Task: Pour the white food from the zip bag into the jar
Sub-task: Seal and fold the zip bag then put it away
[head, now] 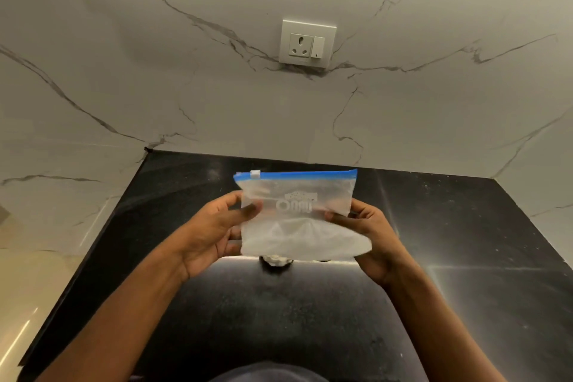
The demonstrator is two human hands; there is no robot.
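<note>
I hold a clear zip bag (pixel 297 217) upright above the black counter, its blue zip strip (pixel 304 174) on top with the white slider at the left end. White food (pixel 304 240) fills the bag's lower part. My left hand (pixel 214 226) pinches the bag's left edge and my right hand (pixel 369 236) grips its right edge. Just below the bag, a small part of a white-topped object (pixel 275 260), possibly the jar, shows on the counter; the bag hides most of it.
The black speckled counter (pixel 465 273) runs to a white marble wall (pixel 279 121) at the back and left. A wall socket with a switch (pixel 307 44) sits above the counter. The counter's left edge drops to a pale floor (pixel 28 288).
</note>
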